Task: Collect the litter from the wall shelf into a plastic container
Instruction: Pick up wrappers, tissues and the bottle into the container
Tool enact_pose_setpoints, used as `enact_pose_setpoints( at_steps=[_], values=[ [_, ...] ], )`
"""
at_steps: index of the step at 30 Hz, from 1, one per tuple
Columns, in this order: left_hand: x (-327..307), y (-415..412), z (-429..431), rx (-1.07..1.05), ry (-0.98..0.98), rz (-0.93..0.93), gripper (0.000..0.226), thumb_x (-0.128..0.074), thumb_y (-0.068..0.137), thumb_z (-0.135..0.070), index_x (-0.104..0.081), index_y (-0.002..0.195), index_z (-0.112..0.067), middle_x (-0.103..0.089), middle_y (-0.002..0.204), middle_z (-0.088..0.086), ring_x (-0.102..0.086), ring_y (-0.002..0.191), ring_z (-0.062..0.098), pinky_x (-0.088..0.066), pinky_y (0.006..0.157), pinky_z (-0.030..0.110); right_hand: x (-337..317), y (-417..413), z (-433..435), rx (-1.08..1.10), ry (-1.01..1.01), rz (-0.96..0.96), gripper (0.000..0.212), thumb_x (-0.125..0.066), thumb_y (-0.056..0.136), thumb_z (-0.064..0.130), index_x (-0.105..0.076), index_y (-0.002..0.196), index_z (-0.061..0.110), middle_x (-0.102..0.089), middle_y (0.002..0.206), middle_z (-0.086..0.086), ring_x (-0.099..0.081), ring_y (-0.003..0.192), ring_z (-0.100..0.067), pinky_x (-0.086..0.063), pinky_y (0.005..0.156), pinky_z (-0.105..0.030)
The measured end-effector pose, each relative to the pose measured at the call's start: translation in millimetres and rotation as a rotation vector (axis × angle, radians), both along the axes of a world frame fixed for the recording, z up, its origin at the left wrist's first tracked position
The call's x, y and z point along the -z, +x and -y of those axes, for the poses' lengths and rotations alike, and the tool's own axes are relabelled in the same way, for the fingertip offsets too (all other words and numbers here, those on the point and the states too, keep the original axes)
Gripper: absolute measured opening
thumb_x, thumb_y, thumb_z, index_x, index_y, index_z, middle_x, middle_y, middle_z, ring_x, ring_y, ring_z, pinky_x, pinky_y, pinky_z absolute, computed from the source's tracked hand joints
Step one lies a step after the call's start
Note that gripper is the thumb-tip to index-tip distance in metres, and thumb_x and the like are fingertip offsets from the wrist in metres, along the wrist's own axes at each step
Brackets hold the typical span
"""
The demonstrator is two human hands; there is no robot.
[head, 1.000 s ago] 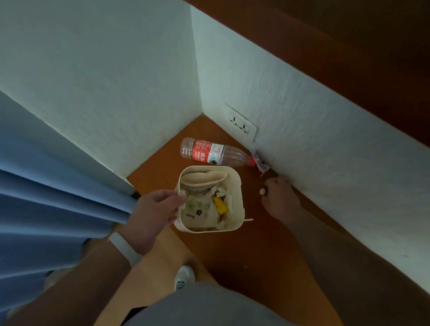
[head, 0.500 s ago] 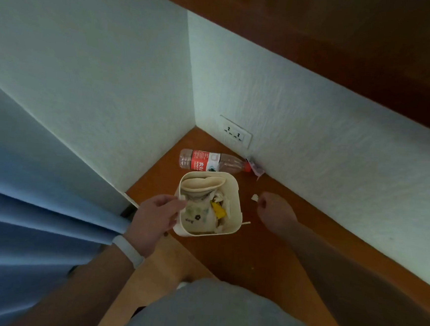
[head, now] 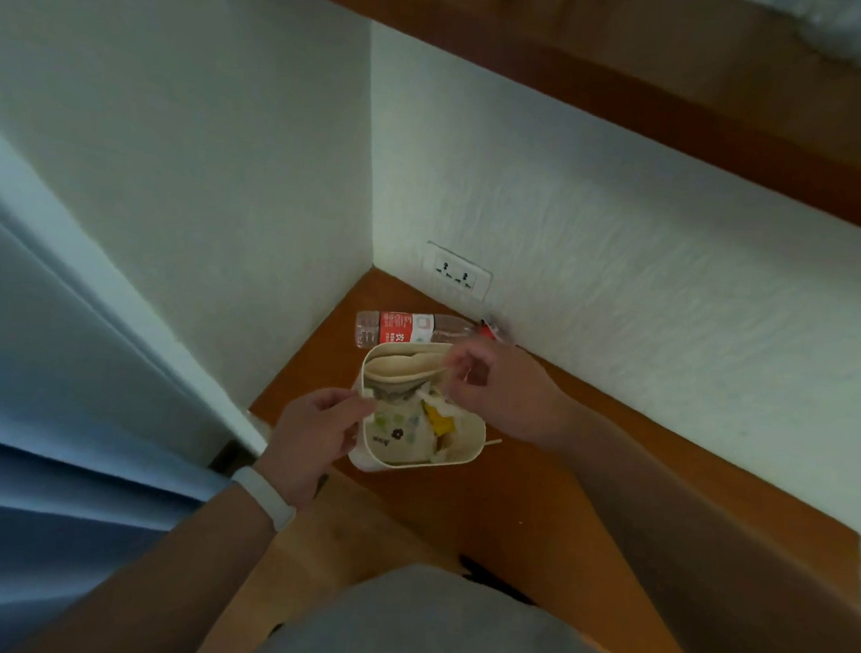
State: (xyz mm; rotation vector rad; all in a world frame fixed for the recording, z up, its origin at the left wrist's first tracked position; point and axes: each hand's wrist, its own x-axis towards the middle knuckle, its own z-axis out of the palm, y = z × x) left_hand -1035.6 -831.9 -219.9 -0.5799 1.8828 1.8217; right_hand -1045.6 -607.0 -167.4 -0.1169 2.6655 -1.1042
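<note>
A cream plastic container (head: 462, 457) stands on the brown wall shelf (head: 585, 493), holding a paper cup, crumpled wrappers and a yellow scrap. My left hand (head: 314, 433) grips its left rim. My right hand (head: 501, 388) hovers over the container's far right corner, fingertips pinched on a small white scrap that is barely visible. An empty clear bottle with a red label (head: 410, 327) lies on the shelf just behind the container. A small red-and-clear wrapper (head: 490, 329) lies against the wall by the bottle's cap. A thin stick (head: 494, 440) pokes out at the container's right side.
The shelf sits in a corner between two white walls, with a double socket (head: 458, 277) low on the back wall. A second wooden shelf (head: 643, 85) runs overhead. A blue curtain (head: 26, 397) hangs at the left. Wooden floor shows below.
My right hand has lifted off the shelf near the wall with the white scrap and moved left, over the container. My left hand has kept its hold on the rim.
</note>
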Motion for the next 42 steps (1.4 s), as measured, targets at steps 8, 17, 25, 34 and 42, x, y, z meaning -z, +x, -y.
enact_pose_setpoints(
  at_steps=[8, 17, 25, 34, 42],
  values=[
    [17.6, -17.1, 14.4, -0.057, 0.029, 0.043, 0.016, -0.072, 0.091, -0.022, -0.073, 0.103, -0.013, -0.079, 0.101, 0.011, -0.074, 0.101, 0.029, -0.059, 0.092, 0.048, 42.9, 1.1, -49.4, 0.180, 0.290, 0.033, 0.009, -0.057, 0.093, 0.030, -0.062, 0.099, 0.026, -0.059, 0.089, 0.012, -0.059, 0.080, -0.009, -0.046, 0.066, -0.025],
    [21.6, -29.7, -3.1, -0.128, 0.025, 0.039, 0.009, -0.071, 0.091, -0.017, -0.075, 0.097, -0.011, -0.072, 0.104, 0.029, -0.068, 0.095, 0.033, -0.055, 0.094, 0.052, 137.2, -28.4, -97.2, 0.259, 0.400, 0.235, 0.040, -0.060, 0.091, 0.027, -0.050, 0.130, 0.026, -0.050, 0.126, -0.001, -0.061, 0.097, -0.020, -0.058, 0.080, -0.043],
    [14.8, -44.9, -17.0, -0.160, -0.028, 0.044, 0.007, -0.070, 0.091, -0.012, -0.075, 0.096, -0.010, -0.071, 0.110, 0.030, -0.067, 0.096, 0.035, -0.053, 0.097, 0.057, 174.7, -53.0, -95.9, 0.105, 0.446, 0.196, 0.032, -0.056, 0.094, 0.027, -0.054, 0.125, 0.020, -0.050, 0.118, -0.004, -0.058, 0.100, -0.024, -0.053, 0.079, -0.037],
    [1.4, -45.4, -22.2, -0.182, -0.083, 0.023, 0.006, -0.069, 0.092, -0.015, -0.074, 0.095, -0.014, -0.077, 0.099, 0.016, -0.072, 0.102, 0.033, -0.059, 0.086, 0.042, 148.0, -61.6, -75.4, 0.134, 0.247, 0.159, 0.005, -0.056, 0.093, 0.024, -0.060, 0.095, 0.023, -0.060, 0.089, 0.003, -0.059, 0.077, -0.013, -0.054, 0.066, -0.035],
    [-0.5, -42.3, -17.8, -0.152, -0.089, -0.002, 0.011, -0.069, 0.092, -0.018, -0.074, 0.099, -0.012, -0.078, 0.100, 0.012, -0.073, 0.099, 0.028, -0.060, 0.082, 0.036, 49.6, -60.3, -41.0, 0.134, -0.032, 0.023, 0.014, -0.061, 0.092, 0.029, -0.063, 0.106, 0.027, -0.064, 0.092, 0.011, -0.059, 0.080, -0.001, -0.046, 0.064, -0.018]
  ],
)
